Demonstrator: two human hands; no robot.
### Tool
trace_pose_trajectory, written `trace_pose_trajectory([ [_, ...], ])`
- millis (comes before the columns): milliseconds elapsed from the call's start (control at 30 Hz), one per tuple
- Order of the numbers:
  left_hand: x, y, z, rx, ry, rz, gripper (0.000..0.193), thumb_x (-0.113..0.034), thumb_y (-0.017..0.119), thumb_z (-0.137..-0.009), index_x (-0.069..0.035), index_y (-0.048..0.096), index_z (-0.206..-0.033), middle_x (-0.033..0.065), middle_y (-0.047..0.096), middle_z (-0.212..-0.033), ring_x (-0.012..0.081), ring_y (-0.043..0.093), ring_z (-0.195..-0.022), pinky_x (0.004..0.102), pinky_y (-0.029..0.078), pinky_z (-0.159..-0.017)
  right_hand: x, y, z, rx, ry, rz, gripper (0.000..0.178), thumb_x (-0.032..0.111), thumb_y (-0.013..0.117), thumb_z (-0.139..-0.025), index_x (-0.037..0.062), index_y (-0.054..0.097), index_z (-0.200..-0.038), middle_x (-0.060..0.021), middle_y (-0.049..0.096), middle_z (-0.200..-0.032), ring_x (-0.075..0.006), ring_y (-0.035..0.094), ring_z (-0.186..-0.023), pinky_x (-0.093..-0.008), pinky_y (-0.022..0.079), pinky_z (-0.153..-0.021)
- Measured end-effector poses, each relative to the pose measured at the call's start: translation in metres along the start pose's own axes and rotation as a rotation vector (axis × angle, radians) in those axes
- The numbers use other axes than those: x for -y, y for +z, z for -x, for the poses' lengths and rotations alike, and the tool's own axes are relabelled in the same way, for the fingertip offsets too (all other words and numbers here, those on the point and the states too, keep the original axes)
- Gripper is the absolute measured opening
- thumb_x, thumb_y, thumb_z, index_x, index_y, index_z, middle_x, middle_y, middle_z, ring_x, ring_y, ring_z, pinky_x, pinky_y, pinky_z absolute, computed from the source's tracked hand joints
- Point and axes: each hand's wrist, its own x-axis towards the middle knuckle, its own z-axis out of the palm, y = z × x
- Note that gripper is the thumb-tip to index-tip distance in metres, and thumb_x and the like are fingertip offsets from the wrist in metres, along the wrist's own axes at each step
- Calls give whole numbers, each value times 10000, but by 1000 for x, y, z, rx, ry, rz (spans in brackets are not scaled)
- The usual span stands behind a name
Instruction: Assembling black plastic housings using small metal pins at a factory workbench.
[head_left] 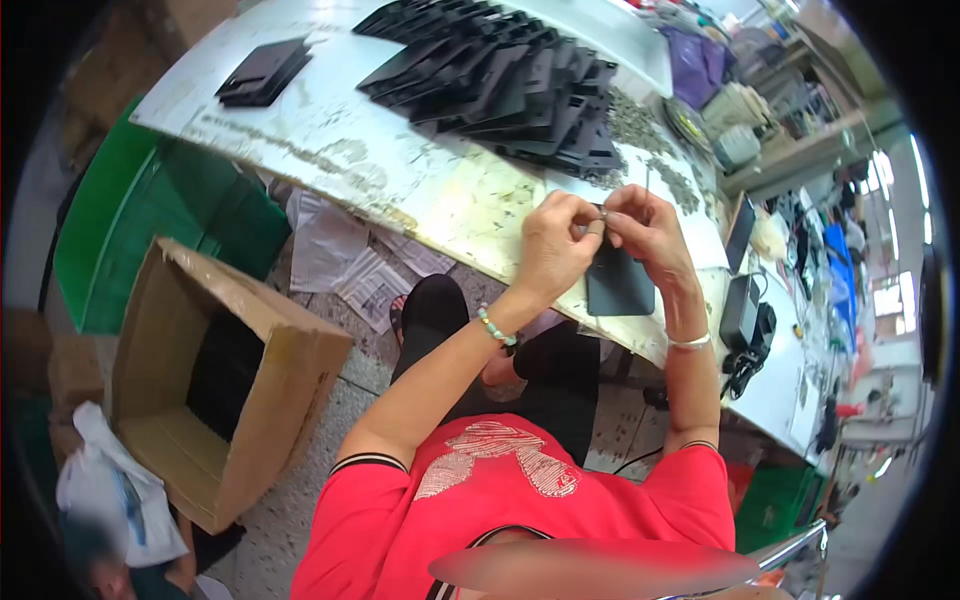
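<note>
My left hand and my right hand meet over the near edge of the table, fingertips pinched together. Between them is a small item, too tiny to make out. Just below the fingers lies a flat dark grey rectangular panel, its upper end hidden by my hands. Beyond my hands spreads a large heap of black plastic panels. Small metallic-looking bits are scattered to the right of that heap.
A short stack of black panels sits at the table's far left. On the floor at left stand an open cardboard box and a green bin. A black power adapter with cable lies at right.
</note>
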Motion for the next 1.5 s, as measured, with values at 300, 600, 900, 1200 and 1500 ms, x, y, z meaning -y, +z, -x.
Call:
trace_pose_trajectory([
  [300,-15,6,0,108,-48,-29,65,1,702,-784,8,668,-839,28,596,-791,66,546,-615,206,443,-558,-9,-11,12,-30,-61,-83,173,107,712,-843,34,614,-966,12,600,-751,-36,535,-601,-157,317,-461],
  [600,-7,7,1,92,-155,109,48,-19,686,-796,11,651,-782,28,598,-767,69,543,-596,214,444,-544,-11,-9,18,-31,-69,-32,165,161,687,-882,33,621,-962,19,584,-696,-23,495,-567,-155,293,-447],
  [900,20,9,-7,77,1,49,60,-45,690,-829,-10,653,-796,13,588,-720,84,559,-668,234,453,-585,-14,-2,3,-53,-100,185,153,182,644,-908,31,622,-890,12,578,-705,-51,515,-623,-197,382,-521],
  [1200,8,21,0,-129,147,-14,109,-71,655,-620,-22,562,-593,135,549,-632,308,566,-619,404,436,-547,-23,-6,17,-44,-88,210,179,256,577,-965,94,563,-889,89,411,-659,11,302,-535,-180,168,-449],
  [1500,23,34,-1,-157,128,-26,129,-35,658,-567,-24,530,-558,136,556,-628,321,566,-614,406,438,-564,-56,-30,-4,-21,-53,15,152,221,598,-968,77,551,-969,74,464,-656,38,287,-475,-152,126,-398],
])
